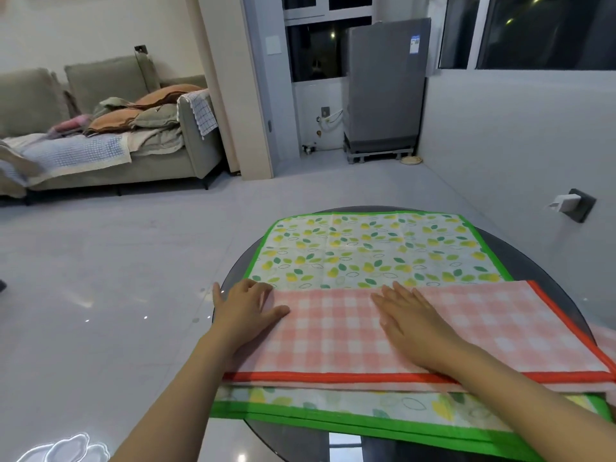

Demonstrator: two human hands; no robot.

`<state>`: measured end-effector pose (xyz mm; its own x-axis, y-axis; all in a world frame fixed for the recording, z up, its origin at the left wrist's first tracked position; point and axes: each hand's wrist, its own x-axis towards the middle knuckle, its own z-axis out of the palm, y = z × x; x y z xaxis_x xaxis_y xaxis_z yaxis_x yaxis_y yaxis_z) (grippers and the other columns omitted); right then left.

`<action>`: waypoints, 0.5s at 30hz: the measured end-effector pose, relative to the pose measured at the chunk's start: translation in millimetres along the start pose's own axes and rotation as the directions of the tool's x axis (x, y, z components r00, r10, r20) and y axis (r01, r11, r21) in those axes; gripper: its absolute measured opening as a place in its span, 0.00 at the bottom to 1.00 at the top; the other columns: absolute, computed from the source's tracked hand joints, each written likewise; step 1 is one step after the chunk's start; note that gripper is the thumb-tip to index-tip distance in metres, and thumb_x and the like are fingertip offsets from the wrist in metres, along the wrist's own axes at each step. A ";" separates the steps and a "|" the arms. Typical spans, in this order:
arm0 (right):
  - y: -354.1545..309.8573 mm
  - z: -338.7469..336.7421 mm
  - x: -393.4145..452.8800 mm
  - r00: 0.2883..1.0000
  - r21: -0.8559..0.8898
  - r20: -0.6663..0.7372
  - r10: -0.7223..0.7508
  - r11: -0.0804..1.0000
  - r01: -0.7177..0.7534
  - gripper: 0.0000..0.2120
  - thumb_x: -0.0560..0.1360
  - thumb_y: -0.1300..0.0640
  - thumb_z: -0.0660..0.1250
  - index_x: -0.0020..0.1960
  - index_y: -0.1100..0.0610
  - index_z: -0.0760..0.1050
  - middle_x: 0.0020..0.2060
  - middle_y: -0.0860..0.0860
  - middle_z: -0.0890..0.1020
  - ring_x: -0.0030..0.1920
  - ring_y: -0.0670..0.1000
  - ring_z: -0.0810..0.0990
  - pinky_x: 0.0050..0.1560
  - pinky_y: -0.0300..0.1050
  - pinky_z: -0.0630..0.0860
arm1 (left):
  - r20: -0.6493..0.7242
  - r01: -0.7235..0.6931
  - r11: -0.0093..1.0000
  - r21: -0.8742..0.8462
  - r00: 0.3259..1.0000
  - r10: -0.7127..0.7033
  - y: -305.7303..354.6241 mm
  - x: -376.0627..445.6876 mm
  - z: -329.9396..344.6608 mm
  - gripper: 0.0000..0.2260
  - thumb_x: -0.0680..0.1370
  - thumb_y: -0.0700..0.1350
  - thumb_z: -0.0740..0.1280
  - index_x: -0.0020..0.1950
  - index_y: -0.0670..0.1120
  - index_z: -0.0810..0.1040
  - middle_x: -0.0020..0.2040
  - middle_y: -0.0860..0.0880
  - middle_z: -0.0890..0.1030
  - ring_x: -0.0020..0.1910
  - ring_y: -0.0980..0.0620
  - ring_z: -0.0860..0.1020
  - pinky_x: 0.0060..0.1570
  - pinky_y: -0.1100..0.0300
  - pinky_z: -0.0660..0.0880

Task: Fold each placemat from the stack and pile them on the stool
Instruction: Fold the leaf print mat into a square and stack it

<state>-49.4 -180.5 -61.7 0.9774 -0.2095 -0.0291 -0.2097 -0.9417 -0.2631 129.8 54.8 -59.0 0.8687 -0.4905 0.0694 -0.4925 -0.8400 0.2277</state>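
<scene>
Your round dark glass desk carries the whole stack, w/ the leaf-print placemat (green border) spread flat on top of it and more green-edged layers showing at the near edge. On that lies the pink checked placemat, red-orange trim, already doubled over once by the look of it: fold line at the far side, trimmed edges stacked at the near side. Its long axis runs left-right across you, tilting a bit away toward the right, so it points roughly side to side, not at you.

Both hands sit on it. Your left hand rests at the left short end, fingers mostly straight, lightly bent at the tips over the edge, holding nothing that I can tell. Your right hand lies flat near the middle, fingers straight, palm pressing down.

Next fold prob. goes along the long axis, so the left end is yours to lift w/ the left hand, the nearer one; the right end lies well apart from both hands

No stool in view
</scene>
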 end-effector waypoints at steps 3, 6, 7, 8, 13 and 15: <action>-28.1 2.6 -3.6 0.990 0.140 0.032 -0.137 0.981 0.131 0.24 0.81 0.48 0.52 0.76 0.46 0.52 0.76 0.46 0.51 0.76 0.44 0.46 0.70 0.37 0.39 | -0.012 0.032 0.999 -0.025 0.999 -0.032 -0.5 5.2 -6.5 0.30 0.67 0.71 0.65 0.63 0.56 0.73 0.61 0.52 0.70 0.67 0.53 0.65 0.72 0.42 0.43; -44.9 8.2 -1.5 0.984 0.220 0.055 -0.167 0.964 0.151 0.27 0.78 0.42 0.57 0.75 0.42 0.55 0.76 0.44 0.52 0.76 0.44 0.47 0.73 0.41 0.44 | -0.069 0.056 0.996 -0.067 0.996 -0.061 1.8 7.5 -12.4 0.32 0.63 0.69 0.71 0.59 0.52 0.75 0.55 0.51 0.67 0.63 0.48 0.66 0.68 0.50 0.56; -47.5 9.7 -0.8 0.985 0.212 0.066 -0.161 0.967 0.144 0.29 0.76 0.39 0.59 0.74 0.40 0.55 0.76 0.43 0.51 0.76 0.44 0.46 0.73 0.44 0.44 | -0.093 0.055 0.994 -0.094 0.994 -0.064 1.8 7.8 -13.9 0.32 0.62 0.67 0.73 0.58 0.50 0.75 0.53 0.51 0.67 0.62 0.48 0.66 0.65 0.52 0.61; -49.0 10.7 -0.5 0.985 0.196 0.081 -0.154 0.971 0.136 0.31 0.74 0.37 0.60 0.74 0.39 0.54 0.76 0.43 0.50 0.76 0.45 0.44 0.74 0.46 0.43 | -0.110 0.055 0.988 -0.146 0.991 -0.072 1.3 7.7 -15.5 0.32 0.61 0.65 0.75 0.58 0.49 0.75 0.53 0.51 0.66 0.61 0.48 0.67 0.62 0.54 0.65; -52.2 9.7 -0.1 0.977 0.122 0.160 -0.145 0.985 0.126 0.39 0.68 0.29 0.61 0.74 0.37 0.49 0.76 0.43 0.45 0.76 0.49 0.41 0.74 0.50 0.42 | -0.068 0.145 0.865 -0.480 0.977 -0.201 -4.7 -4.1 -28.4 0.27 0.66 0.50 0.78 0.60 0.48 0.72 0.54 0.50 0.74 0.49 0.51 0.74 0.47 0.59 0.69; -52.7 8.9 2.2 0.972 0.086 0.185 -0.142 0.988 0.128 0.40 0.68 0.29 0.60 0.75 0.37 0.47 0.77 0.44 0.44 0.76 0.50 0.41 0.74 0.50 0.41 | -0.003 0.209 0.773 -0.599 0.965 -0.263 -10.8 -8.7 -33.3 0.30 0.67 0.47 0.77 0.65 0.48 0.69 0.51 0.49 0.77 0.47 0.49 0.76 0.46 0.58 0.72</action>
<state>-35.9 -129.0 -56.5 0.9853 -0.0214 -0.1693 -0.0798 -0.9346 -0.3467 129.4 75.9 -29.8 0.9677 -0.2520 0.0097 -0.1674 -0.6129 0.7722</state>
